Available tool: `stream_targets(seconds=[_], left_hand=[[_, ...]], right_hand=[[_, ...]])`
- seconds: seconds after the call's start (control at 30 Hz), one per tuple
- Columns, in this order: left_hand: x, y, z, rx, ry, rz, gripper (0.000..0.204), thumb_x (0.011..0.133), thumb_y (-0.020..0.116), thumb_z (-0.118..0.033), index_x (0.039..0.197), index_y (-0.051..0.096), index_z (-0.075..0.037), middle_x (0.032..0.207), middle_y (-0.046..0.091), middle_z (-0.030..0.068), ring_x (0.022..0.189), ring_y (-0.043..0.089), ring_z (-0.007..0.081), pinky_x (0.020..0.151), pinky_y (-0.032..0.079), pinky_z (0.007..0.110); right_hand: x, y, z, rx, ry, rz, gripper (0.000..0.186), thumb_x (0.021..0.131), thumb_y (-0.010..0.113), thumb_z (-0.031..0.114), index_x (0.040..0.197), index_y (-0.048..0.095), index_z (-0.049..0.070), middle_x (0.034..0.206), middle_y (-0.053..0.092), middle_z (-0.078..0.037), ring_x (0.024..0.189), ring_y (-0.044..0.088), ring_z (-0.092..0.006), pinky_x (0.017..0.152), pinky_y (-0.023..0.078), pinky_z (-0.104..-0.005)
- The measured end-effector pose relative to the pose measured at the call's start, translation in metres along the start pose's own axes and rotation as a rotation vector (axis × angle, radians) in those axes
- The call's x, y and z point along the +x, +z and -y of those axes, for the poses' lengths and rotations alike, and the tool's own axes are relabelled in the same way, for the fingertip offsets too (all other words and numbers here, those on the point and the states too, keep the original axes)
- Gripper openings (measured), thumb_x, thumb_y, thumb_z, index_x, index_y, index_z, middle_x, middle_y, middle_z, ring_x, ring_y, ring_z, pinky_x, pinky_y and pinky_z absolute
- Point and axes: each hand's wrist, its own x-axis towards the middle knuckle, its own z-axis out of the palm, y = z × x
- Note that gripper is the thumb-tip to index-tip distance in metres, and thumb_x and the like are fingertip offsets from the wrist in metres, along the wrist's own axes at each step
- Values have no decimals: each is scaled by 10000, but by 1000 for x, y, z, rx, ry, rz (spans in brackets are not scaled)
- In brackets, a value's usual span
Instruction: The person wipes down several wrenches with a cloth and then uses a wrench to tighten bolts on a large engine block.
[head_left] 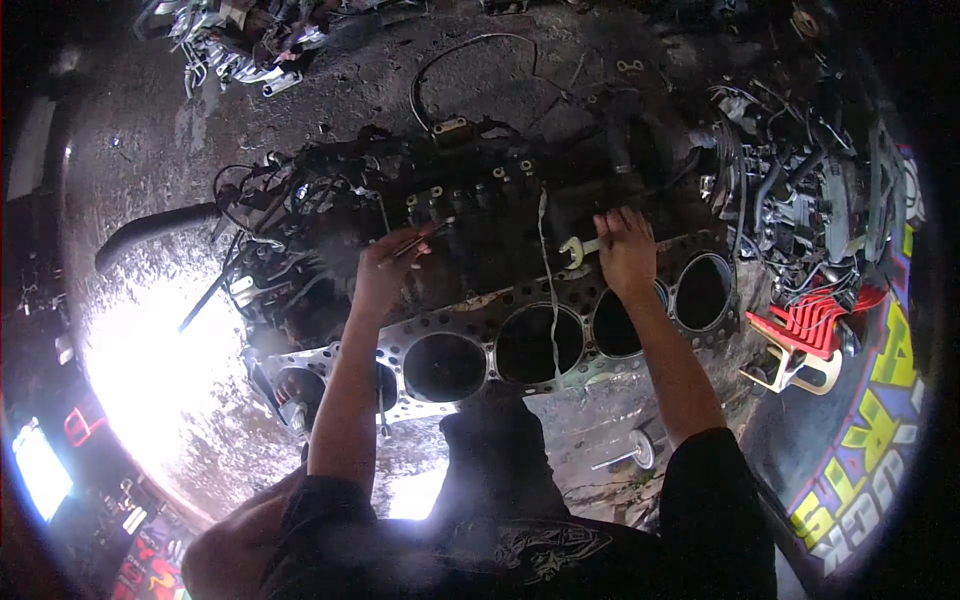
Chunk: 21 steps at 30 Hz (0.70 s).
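My left hand (393, 262) pinches a thin metal tool (440, 222) above the dark engine block (480, 250), left of centre. My right hand (627, 255) is wrapped over the handle of a pale open-ended wrench (575, 252), whose jaw sticks out to the left. Small bolt-like fittings (437, 195) stand just beyond my left hand. Between my hands a thin pale strip (548, 260) hangs down across the block. Below them lies the perforated gasket face (485, 335) with a row of large round bores (445, 366).
A tangle of engine parts and hoses (790, 180) is at the right, above a red slatted part (810, 320). More parts (245, 35) lie at the top left. A thick black hose (150, 233) extends left. A round disc with a stem (640, 450) lies below the block.
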Motion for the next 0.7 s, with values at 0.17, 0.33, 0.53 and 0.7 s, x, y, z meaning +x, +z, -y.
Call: stream_targets(seconds=[0.17, 0.33, 0.53, 0.7], left_hand=[[7, -14, 8, -128, -153, 16, 298, 942, 706, -124, 1220, 690, -19, 1093, 744, 67, 923, 702, 157, 751, 548, 304], [5, 12, -20, 48, -268, 64, 293, 984, 647, -160, 1263, 666, -75, 1125, 727, 116, 966, 709, 236, 801, 586, 360], [18, 98, -70, 1295, 344, 162, 256, 993, 567, -132, 1231, 660, -149, 1187, 661, 112, 1042, 673, 314, 902, 567, 391], [36, 74, -50, 490, 506, -128, 179, 956, 607, -84, 1109, 699, -68, 1101, 672, 140, 988, 670, 271, 839, 554, 390]], right_hand=[[5, -7, -1, 30, 42, 60, 246, 1003, 592, 278, 980, 609, 34, 1086, 638, -196, 1028, 625, -384, 890, 500, -514], [1, -8, -2, 44, 96, 121, 257, 998, 597, 276, 958, 623, 23, 1051, 642, -200, 1000, 636, -397, 882, 509, -518], [4, -15, 0, 60, 158, 213, 261, 996, 590, 254, 1046, 687, 17, 1078, 672, -218, 1029, 646, -388, 881, 519, -514], [0, -1, -4, 18, 84, -20, 226, 989, 605, 243, 958, 652, 23, 1062, 674, -211, 980, 651, -391, 851, 520, -505]])
